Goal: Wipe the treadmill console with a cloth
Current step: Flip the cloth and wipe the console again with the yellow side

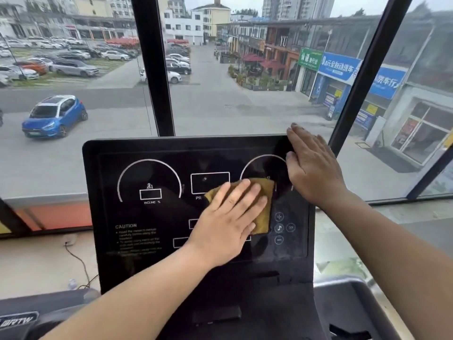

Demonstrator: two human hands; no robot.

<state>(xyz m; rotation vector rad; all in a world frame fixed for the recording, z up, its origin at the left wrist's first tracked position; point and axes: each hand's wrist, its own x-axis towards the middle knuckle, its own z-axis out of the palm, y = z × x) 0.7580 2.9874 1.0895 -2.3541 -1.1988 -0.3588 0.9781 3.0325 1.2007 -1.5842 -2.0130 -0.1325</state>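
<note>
Treadmill console [137, 148] stands upright before a big window, its dark glossy face turned toward the person, and the wiping step is in hand. A mustard-yellow cloth [263, 192] lies flat against the panel, right of centre, covering the lower part of the right-hand dial and the corner of the small frame in the middle. The left hand [225, 224] presses it there with the palm and with straight, slightly spread fingers pointing up and to the right. Its grip is apart, nothing curled round the fabric, so pressure alone carries the cloth. The forearm reaches in from the lower left.

The right hand [311, 168] lies flat on the upper right corner of the console, fingers straight and close together, tips past the top edge. Its grip is likewise apart and holds nothing. It looks to be steadying the panel.

By my judgement the job is partway done at best: the left dial, the caution text [126, 227] and the round buttons [279, 228] just beside the cloth show no sign either way of wiping. The next move calls for sliding the cloth across under even pressure, palm down so the fabric does not bunch or slip out, and going lightly over the buttons so none is triggered. Reaching the corner under the right hand would mean lifting that hand.
</note>
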